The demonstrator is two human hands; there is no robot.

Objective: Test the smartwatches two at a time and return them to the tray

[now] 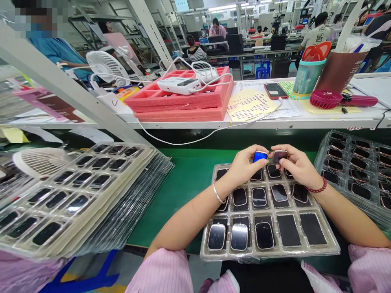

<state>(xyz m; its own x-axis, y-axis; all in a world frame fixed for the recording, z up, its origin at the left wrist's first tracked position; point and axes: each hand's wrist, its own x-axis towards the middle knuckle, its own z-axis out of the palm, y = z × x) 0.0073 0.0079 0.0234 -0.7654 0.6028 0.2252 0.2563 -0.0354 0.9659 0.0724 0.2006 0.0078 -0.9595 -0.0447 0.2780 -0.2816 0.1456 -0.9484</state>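
The left hand [247, 162] pinches a blue-faced watch piece [260, 156] and the right hand [295, 163] a dark-faced watch piece [279, 155], close together above the far row of the tray [270, 255]. As I judge, a loose fingertip grip could let one slip and scratch the faces below, or the two could knock together. The hands partly hide the far pockets; the held pieces' undersides are not visible, and the right-side tray stack [351, 206] is cut off.

Factory assy. line — workers [217, 30], trays [287, 253]
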